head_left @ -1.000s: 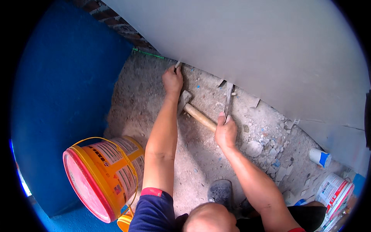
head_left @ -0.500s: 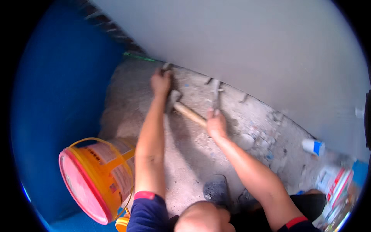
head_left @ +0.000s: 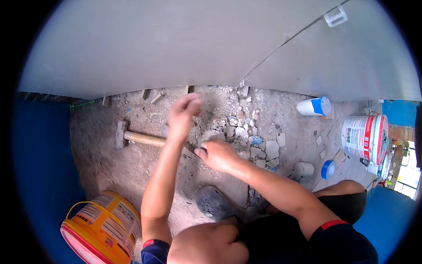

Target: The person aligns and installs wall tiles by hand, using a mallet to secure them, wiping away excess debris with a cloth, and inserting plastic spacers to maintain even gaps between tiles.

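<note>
a person crouches over a dusty concrete floor (head_left: 114, 176) at the foot of a pale grey tiled wall (head_left: 184, 44), seen from above. the left hand (head_left: 183, 115) is raised over the rubble and blurred, fingers loosely curled; its grip seems empty, though the blur makes it hard to be sure. the right hand (head_left: 218, 155) rests low on the floor, fingers curled around something small and dark at the thumb side; what it grips cannot be told. a hammer (head_left: 138, 137) with a wooden handle lies on the floor to the left, its head near the wall, its handle end passing under the left forearm, touched by neither hand. broken grey rubble pieces (head_left: 259, 147) lie scattered just beyond the right hand. a yellow and red bucket (head_left: 103, 229) stands at the lower left. a white and red bucket (head_left: 365, 137), a white and blue tube (head_left: 314, 106) and a blue tape roll (head_left: 328, 169) sit to the right, well apart from the hands.
</note>
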Available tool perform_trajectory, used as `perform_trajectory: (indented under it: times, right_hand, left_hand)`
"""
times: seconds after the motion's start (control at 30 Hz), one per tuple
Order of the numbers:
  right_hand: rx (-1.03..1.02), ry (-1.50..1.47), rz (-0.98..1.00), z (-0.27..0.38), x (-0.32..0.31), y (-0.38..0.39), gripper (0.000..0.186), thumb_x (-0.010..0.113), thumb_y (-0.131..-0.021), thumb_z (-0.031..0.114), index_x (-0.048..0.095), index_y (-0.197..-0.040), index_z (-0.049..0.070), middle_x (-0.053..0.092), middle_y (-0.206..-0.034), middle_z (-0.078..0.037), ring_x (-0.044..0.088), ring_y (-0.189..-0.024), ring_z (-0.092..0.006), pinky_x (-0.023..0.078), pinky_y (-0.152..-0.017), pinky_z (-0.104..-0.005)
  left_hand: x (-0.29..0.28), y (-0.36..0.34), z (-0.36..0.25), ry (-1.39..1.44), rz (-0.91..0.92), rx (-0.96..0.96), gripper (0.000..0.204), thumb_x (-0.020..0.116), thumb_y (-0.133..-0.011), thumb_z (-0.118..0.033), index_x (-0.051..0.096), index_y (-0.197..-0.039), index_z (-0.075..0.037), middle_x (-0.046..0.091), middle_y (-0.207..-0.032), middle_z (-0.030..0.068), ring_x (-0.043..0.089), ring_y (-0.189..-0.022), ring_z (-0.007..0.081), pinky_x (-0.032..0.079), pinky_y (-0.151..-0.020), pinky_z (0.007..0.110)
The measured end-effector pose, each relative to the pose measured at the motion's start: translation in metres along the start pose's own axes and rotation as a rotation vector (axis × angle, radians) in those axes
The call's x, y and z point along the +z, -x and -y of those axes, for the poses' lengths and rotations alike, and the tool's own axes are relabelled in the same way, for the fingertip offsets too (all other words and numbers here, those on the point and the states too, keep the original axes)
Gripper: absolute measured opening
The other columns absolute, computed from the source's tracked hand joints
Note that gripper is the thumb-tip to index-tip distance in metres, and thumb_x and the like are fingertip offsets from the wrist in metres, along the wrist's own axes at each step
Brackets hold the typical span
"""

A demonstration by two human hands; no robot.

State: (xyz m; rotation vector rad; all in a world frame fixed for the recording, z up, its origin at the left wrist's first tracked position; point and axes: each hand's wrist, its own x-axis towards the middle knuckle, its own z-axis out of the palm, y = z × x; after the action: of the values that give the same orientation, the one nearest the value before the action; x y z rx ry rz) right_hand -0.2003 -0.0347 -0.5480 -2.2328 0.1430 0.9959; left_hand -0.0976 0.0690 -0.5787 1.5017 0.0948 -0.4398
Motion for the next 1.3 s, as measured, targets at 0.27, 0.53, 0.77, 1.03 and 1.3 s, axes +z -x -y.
perform_trajectory:
  times: [0.27,0.53,0.77,1.03,1.3]
  right_hand:
    - [0.036,-0.131,-0.147,-0.063,-0.003,0.006,0.04,0.053,-0.093,0.037,0.065,-0.096,-0.001,0.065,-0.092,-0.028,0.063,-0.088,-0.0443,0.048,-0.078,-0.0503]
    - [0.013,-0.12,-0.132,-0.09,0.019,0.021,0.039,0.052,-0.093,0.037,0.064,-0.09,0.0,0.066,-0.091,-0.027,0.064,-0.089,-0.0444,0.049,-0.082,-0.0521]
    - [-0.05,-0.114,-0.186,-0.085,0.023,0.023,0.037,0.056,-0.091,0.035,0.065,-0.09,-0.001,0.066,-0.087,-0.028,0.064,-0.085,-0.0447,0.05,-0.078,-0.0526]
    - [-0.149,-0.06,-0.231,-0.097,0.04,0.026,0.036,0.056,-0.09,0.033,0.065,-0.085,-0.001,0.065,-0.08,-0.027,0.065,-0.078,-0.0447,0.051,-0.074,-0.0527]
    - [-0.17,-0.072,-0.206,-0.101,0.051,0.023,0.037,0.059,-0.089,0.034,0.062,-0.082,-0.002,0.064,-0.083,-0.027,0.063,-0.079,-0.0448,0.049,-0.071,-0.0518]
  left_hand:
    - [0.105,-0.047,0.053,0.79,0.019,-0.346,0.032,0.048,-0.088,0.005,0.044,-0.119,0.002,0.059,-0.085,0.0116,0.057,-0.067,0.0195,0.05,-0.062,0.029]
    - [0.12,-0.057,0.061,1.193,0.065,-0.366,0.026,0.045,-0.085,0.008,0.051,-0.11,0.003,0.059,-0.082,0.0121,0.057,-0.065,0.0196,0.052,-0.06,0.027]
    - [0.125,-0.061,0.056,1.095,-0.091,-0.46,0.019,0.048,-0.086,0.005,0.052,-0.103,0.011,0.06,-0.084,0.0168,0.059,-0.069,0.0231,0.052,-0.061,0.029]
    - [0.13,-0.062,0.06,1.176,-0.019,-0.475,0.015,0.047,-0.086,0.002,0.049,-0.101,0.002,0.06,-0.08,0.0145,0.058,-0.065,0.0213,0.053,-0.059,0.028]
    - [0.12,-0.071,0.088,1.08,-0.004,-0.412,0.008,0.05,-0.089,-0.006,0.055,-0.093,-0.002,0.063,-0.079,0.0114,0.06,-0.064,0.0189,0.049,-0.052,0.024]
